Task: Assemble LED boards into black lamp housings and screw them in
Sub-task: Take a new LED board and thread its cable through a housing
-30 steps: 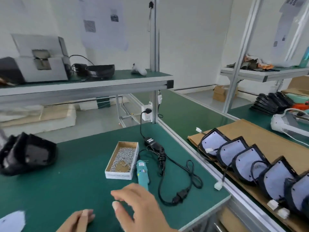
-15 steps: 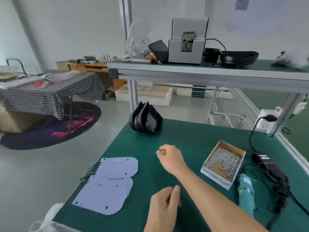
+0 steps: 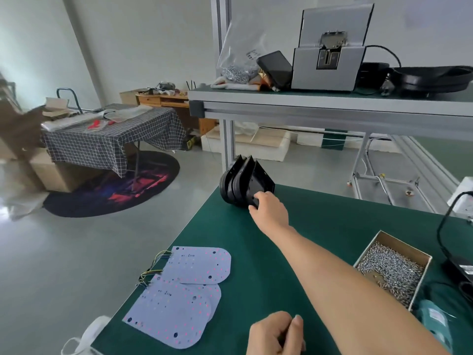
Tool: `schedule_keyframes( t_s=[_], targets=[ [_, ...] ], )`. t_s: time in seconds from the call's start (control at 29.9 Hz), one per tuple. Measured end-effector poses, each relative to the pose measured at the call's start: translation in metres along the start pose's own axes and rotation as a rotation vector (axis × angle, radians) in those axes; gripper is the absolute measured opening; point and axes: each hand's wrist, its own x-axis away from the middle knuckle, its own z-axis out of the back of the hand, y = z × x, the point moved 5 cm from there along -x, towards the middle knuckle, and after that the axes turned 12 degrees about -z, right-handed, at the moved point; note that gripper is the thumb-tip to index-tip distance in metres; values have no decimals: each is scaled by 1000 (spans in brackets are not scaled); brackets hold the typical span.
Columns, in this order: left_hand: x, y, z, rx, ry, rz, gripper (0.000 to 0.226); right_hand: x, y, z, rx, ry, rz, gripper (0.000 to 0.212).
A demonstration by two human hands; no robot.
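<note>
Reaching farther than a moment ago, the right hand [image 3: 268, 207] now pinches the nearest of the black lamp housings [image 3: 243, 185], stacked on edge at the green counter's [image 3: 320, 226] far-left corner, pointed corners upward. Left hand [image 3: 275, 334] rests curled near the LED boards [image 3: 184, 290].

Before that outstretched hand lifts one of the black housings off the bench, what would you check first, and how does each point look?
1. Right hand reaches the stack of black lamp housings: ok, fingertips touch the nearest one.
2. Firm grip on a single housing: cannot tell, the fingertips are hidden behind the hand.
3. LED boards ready: ok, overlapping sheets lie at the bench's left edge.
4. Box of screws at hand: ok, open and holding many screws.
5. Electric screwdriver within reach: ok, beside the box.
6. Left hand free: cannot tell, fingers curled near the bench edge.
</note>
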Motion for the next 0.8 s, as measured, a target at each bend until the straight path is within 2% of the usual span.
schedule_keyframes(
  t_s=[0.17,0.4,0.57,0.8],
  targets=[
    [4,1,-9,73,-53,-3,45,-7,-2,-7,45,16,3,27],
    [0,2,-5,60,-32,0,44,-4,15,4,36,124,53,11],
    [-1,12,-8,100,-35,-67,46,9,31,20,83,172,97,18],
    [4,15,-4,123,-12,-34,46,71,56,51,202,238,154,15]
  ],
)
